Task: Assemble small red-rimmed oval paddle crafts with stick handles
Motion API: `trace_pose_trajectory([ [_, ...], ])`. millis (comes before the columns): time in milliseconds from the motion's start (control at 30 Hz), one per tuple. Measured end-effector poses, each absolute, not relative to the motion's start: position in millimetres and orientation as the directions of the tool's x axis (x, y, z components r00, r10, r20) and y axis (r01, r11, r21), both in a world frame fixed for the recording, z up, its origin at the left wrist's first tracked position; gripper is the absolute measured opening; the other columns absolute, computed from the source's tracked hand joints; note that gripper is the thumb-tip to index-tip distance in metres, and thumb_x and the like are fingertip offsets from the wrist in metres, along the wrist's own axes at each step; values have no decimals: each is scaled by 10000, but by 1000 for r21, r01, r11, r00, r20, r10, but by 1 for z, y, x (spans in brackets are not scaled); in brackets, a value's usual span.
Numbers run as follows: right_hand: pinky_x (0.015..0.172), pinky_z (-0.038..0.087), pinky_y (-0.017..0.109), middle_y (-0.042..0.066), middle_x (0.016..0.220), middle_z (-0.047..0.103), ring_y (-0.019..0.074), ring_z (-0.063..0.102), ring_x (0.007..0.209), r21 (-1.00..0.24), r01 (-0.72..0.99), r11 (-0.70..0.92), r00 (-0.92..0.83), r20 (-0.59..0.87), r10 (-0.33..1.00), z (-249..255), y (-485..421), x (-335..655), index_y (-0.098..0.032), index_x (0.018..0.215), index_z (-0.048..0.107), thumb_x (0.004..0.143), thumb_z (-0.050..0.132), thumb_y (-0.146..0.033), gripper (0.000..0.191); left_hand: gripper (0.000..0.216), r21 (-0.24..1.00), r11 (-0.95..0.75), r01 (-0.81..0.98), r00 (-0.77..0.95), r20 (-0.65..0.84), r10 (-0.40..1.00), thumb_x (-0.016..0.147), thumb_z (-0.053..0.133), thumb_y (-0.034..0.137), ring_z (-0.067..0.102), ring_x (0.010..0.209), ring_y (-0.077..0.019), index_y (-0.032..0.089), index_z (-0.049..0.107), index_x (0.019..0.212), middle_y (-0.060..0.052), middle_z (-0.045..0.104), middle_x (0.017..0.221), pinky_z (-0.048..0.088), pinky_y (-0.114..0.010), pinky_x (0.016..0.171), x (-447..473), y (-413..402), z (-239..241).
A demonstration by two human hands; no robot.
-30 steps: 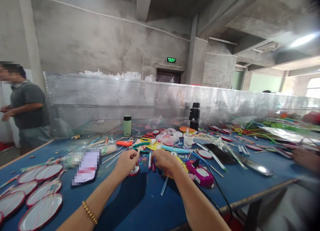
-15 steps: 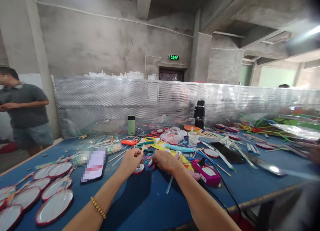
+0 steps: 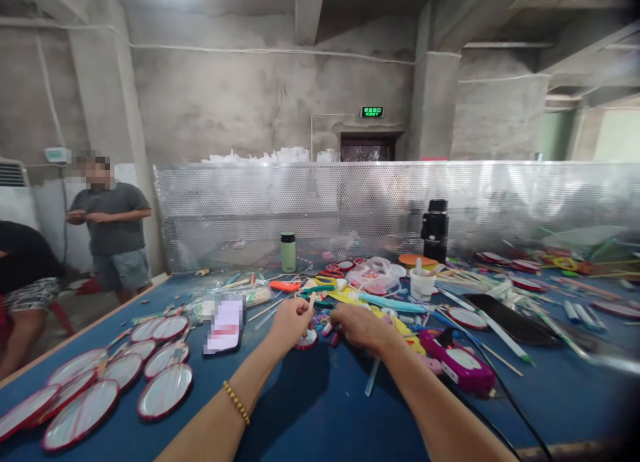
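Note:
My left hand (image 3: 291,324) is closed on a flat wooden stick (image 3: 311,305), its tip poking up past the fingers. Just below lies a small white disc with a red rim (image 3: 306,342), partly covered by that hand; whether the stick joins it is hidden. My right hand (image 3: 361,327) is closed a little to the right, its fingertips at a small pink-and-purple piece (image 3: 328,329) whose kind I cannot make out. Beyond both hands are green-handled pliers (image 3: 320,289) and an orange-handled tool (image 3: 285,286).
Several red-rimmed white discs (image 3: 165,391) on sticks lie at left, near a phone (image 3: 225,325). At right are a purple device with a cord (image 3: 457,359), a white cup (image 3: 422,284) and a dark phone (image 3: 513,319). A green bottle (image 3: 288,252) and black flask (image 3: 435,231) stand by the perforated metal screen (image 3: 250,195).
My view has turned left, so the table's things sit farther right in the picture. A seated person now shows at the left edge. Both hands keep nearly the same pose.

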State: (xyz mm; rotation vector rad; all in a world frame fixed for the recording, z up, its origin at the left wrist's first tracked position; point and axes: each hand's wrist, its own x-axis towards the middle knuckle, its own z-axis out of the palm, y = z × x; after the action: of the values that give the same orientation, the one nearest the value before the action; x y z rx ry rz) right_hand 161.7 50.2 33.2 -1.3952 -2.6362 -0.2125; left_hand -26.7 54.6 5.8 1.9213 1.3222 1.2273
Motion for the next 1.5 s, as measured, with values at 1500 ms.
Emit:
trace_pose_trajectory([
  [1500, 596, 422, 196, -34, 748, 528, 107, 514, 665, -720, 16, 694, -265, 666, 697, 54, 48, 149, -195, 961, 504, 723, 616, -267, 272, 230, 929, -349, 121, 99, 338, 936, 653, 566, 376, 602, 424, -145, 201, 463, 760, 41, 590, 529, 397, -196, 340, -22, 62, -2],
])
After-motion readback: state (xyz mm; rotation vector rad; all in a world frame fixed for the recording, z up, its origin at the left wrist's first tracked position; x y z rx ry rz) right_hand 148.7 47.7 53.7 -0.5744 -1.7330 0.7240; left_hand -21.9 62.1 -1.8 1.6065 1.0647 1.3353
